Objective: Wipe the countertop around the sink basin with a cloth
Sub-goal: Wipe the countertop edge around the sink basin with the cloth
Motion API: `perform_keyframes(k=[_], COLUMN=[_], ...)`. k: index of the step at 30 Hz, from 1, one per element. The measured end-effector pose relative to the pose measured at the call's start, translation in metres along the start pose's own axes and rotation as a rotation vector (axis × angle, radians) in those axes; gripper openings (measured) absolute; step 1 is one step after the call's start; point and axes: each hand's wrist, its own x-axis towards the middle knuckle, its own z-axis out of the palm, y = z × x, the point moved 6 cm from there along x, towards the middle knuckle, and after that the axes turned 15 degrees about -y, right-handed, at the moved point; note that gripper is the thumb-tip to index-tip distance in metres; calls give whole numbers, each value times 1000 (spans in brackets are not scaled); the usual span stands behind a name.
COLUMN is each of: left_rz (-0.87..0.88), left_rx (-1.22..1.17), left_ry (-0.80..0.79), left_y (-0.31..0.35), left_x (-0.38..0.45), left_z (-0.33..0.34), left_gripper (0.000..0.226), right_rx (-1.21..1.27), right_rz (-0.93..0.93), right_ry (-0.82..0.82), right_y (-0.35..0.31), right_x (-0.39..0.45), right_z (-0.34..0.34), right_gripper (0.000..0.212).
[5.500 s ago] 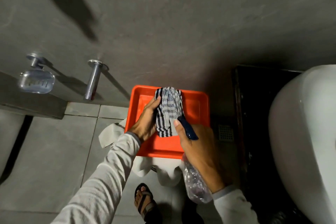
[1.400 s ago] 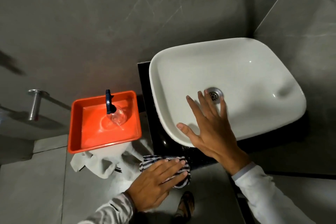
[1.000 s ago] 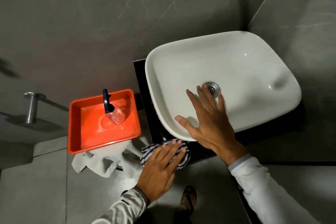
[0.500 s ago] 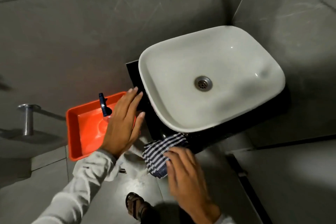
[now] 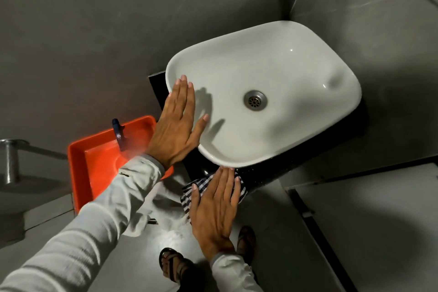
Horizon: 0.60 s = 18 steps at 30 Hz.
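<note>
Pressing flat, the right hand (image 5: 214,206) lies palm-down on the striped cloth (image 5: 189,191), fingers straight and close together, pinning it to the dark countertop (image 5: 265,173) just under the front rim of the white sink basin (image 5: 284,78). The fingertips touch or nearly touch that rim; the view cannot settle which. The left hand (image 5: 176,125) rests open on the basin's left rim, fingers extended and together, thumb spread into the bowl, holding nothing. To the left sits the orange tray (image 5: 80,168) with a blue-capped spray bottle (image 5: 117,134) standing in it, partly hidden by the left sleeve.

The cloth looks thin, soft and light, so it will likely bunch or roll under a sideways push; a broad flat palm over its middle, as here, should carry it better than a pinch at one edge. The polished counter appears slick, so the cloth should glide easily, though the strip between basin and counter edge is narrow and the cloth hangs partly off the front.

Half a second earlier the right hand only touched the cloth's near edge and the left hand hovered over the tray; the right now covers the cloth and the left has come to brace on the basin. The bottle stands where it did.
</note>
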Motion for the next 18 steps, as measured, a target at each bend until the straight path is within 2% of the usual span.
perform_keyframes(k=[4, 7, 11, 14, 18], left_rz=[6, 11, 6, 12, 12], left_rx=[6, -4, -10, -6, 28], left_ry=[-8, -8, -2, 0, -6], left_y=[0, 1, 1, 1, 0], left_x=[-1, 0, 1, 1, 1], left_z=[-1, 0, 2, 1, 1], left_gripper=[80, 79, 76, 76, 80], right_rx=[19, 60, 85, 197, 207], right_rz=[61, 176, 219, 239, 191], right_ry=[44, 119, 162, 235, 198], right_y=[24, 85, 142, 144, 96], right_x=[9, 35, 76, 68, 24], right_z=[-11, -32, -54, -53, -32], right_gripper=[76, 75, 77, 83, 79])
